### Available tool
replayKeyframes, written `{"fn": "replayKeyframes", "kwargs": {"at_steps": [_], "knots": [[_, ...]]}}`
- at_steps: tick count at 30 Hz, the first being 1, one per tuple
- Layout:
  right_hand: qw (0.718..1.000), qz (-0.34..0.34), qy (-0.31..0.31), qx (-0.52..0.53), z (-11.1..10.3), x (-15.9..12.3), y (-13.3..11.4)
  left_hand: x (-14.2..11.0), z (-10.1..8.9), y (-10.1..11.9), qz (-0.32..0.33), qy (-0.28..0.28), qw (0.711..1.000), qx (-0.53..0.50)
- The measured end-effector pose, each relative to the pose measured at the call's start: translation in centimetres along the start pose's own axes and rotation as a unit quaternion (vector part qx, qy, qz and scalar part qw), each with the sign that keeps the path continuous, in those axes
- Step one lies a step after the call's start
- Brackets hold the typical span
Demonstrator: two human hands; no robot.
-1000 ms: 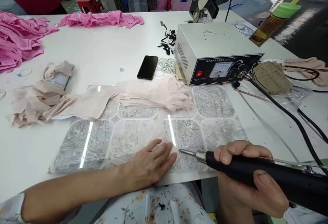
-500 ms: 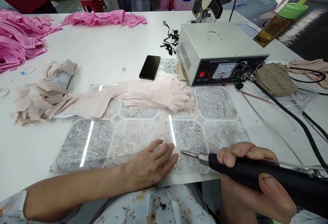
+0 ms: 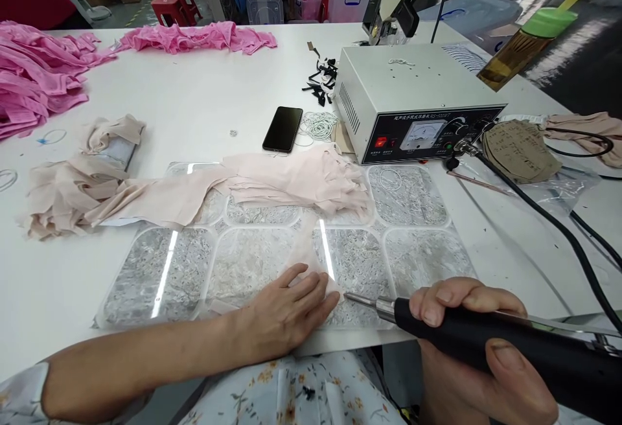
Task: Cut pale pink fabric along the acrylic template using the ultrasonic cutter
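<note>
At lower centre, the left hand (image 3: 284, 315) lies palm-down, pressing the thin cloth (image 3: 304, 251) onto the mat (image 3: 131, 282); its grip shows fingers close together, though I cannot tell whether it pinches, and if that pressure slackens the cloth could ruck or slide. Just right of those fingertips sits the tip of the tool (image 3: 469, 334), so a slip could catch skin. At lower right, the right hand (image 3: 479, 383) closes its grip around the tool, and drag from the cord (image 3: 539, 208) could jerk the tip astray.
</note>
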State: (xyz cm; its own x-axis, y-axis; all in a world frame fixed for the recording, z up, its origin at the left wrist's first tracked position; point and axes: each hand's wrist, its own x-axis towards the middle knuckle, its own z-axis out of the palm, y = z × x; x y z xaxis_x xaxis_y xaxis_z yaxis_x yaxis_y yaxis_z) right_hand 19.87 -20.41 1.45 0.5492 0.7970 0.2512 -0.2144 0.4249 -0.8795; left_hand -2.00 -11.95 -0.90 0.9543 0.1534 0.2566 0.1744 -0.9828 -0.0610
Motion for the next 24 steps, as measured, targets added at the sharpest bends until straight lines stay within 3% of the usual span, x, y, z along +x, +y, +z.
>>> {"fn": "replayKeyframes", "kwargs": {"at_steps": [24], "knots": [[1.0,-0.007,-0.018,-0.003,1.4,0.4,0.2,-0.3,0.1,0.2,-0.007,-0.015,1.0,0.011]]}}
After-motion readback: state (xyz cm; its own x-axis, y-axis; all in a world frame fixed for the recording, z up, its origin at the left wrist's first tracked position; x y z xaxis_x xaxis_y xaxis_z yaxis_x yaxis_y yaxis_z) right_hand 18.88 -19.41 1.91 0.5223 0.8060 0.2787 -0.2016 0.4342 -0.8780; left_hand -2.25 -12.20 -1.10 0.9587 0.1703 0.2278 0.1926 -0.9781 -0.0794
